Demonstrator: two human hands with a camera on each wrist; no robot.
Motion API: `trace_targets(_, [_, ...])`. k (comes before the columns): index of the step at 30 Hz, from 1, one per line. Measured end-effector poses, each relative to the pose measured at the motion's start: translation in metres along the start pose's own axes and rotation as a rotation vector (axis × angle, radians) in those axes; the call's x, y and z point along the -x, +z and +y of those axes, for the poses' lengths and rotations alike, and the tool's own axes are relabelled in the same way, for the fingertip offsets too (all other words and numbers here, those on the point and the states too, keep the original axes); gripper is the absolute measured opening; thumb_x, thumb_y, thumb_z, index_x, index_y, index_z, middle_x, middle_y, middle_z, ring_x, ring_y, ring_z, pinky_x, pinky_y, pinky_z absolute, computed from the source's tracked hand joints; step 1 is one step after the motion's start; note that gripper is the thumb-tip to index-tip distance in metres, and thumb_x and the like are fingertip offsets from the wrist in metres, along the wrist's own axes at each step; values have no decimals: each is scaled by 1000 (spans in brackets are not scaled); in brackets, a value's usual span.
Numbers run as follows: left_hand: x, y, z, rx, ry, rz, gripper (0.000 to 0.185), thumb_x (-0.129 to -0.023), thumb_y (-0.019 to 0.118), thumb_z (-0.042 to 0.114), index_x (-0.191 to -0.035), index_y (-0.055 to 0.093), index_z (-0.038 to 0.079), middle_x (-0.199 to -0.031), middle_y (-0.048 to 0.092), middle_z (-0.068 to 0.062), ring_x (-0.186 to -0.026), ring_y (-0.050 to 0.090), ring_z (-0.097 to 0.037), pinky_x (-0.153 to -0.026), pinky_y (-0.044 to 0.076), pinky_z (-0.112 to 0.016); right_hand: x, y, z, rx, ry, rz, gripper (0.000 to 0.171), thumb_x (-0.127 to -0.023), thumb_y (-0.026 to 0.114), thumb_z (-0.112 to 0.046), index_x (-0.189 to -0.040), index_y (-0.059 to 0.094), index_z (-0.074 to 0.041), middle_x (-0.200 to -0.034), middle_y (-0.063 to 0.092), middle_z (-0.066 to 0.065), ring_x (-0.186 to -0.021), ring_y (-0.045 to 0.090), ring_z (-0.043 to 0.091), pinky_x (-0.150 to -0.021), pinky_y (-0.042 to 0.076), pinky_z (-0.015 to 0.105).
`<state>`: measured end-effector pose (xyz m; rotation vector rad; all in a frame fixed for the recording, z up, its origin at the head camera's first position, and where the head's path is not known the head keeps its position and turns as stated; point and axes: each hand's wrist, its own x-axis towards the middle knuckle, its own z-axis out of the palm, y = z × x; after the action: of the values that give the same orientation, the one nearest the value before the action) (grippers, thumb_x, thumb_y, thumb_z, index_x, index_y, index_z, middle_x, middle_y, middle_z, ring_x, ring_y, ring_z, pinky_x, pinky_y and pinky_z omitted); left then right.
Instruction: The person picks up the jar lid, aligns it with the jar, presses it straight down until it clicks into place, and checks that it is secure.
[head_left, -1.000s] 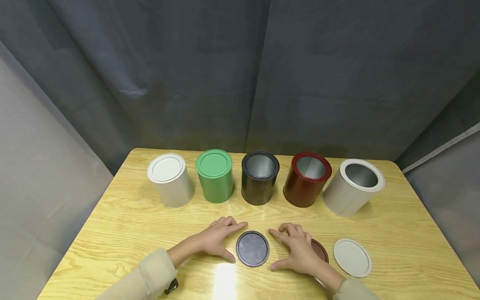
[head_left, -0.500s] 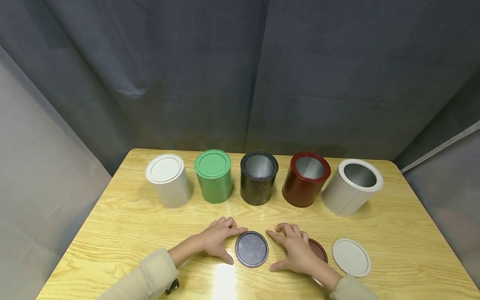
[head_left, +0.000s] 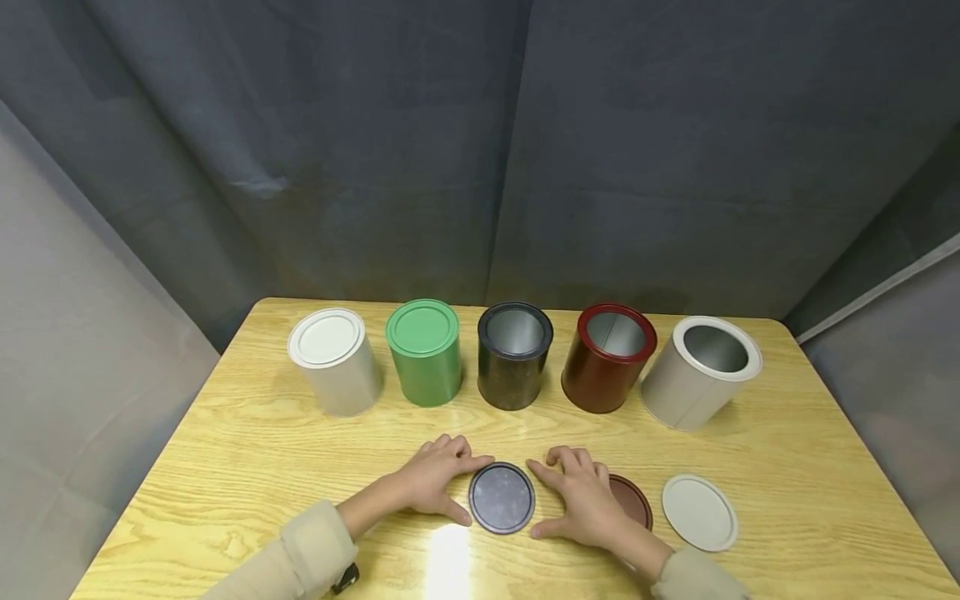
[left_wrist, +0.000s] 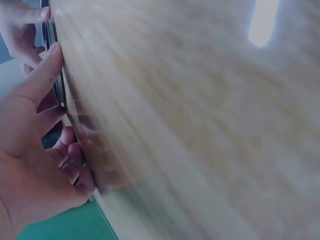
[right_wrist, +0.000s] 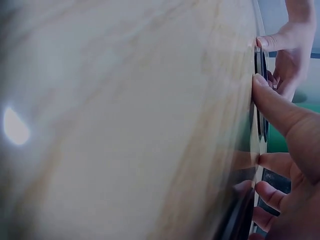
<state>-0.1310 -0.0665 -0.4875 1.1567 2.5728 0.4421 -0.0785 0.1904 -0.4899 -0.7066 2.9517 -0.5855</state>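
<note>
A black round lid lies flat on the wooden table between the two hands. My left hand rests at its left side, thumb and index finger spread; the index fingertip appears to touch the rim. On the other side my right hand is spread too, its index fingertip close beside the rim; contact cannot be told. Part of a dark red lid is covered by the right hand. The right wrist view catches the black lid edge-on, with both thumbs near it. Behind the lid stands an uncovered black can.
Also at the back stand a lidded white can, a lidded green can, an uncovered dark red can and an uncovered white can. A white lid lies at the right. A dark curtain hangs behind the table.
My right hand has come slightly left, closer to the black lid. The left index fingertip now meets the rim, where a gap showed before. The head view has shifted a little.
</note>
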Motion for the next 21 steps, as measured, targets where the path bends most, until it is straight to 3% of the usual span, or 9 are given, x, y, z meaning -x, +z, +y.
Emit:
trace_targets(6, [-1, 2, 1, -25, -12, 26, 78, -66, 72, 54, -134, 48, 25, -96, 40, 9, -83, 33, -8, -68, 28, -23, -2, 0, -3, 8, -6, 5, 80, -56, 79, -50, -124, 58, -11, -107, 42, 3, -99, 35, 24, -73, 28, 42])
trace_targets(21, [-4, 2, 3, -31, -20, 11, 78, -65, 73, 54, -133, 48, 26, -91, 39, 10, -82, 33, -8, -65, 28, -23, -7, 1, -6, 2, -5, -11, 79, -53, 81, -48, -121, 61, -13, -99, 40, -3, -88, 34, 17, -69, 27, 38])
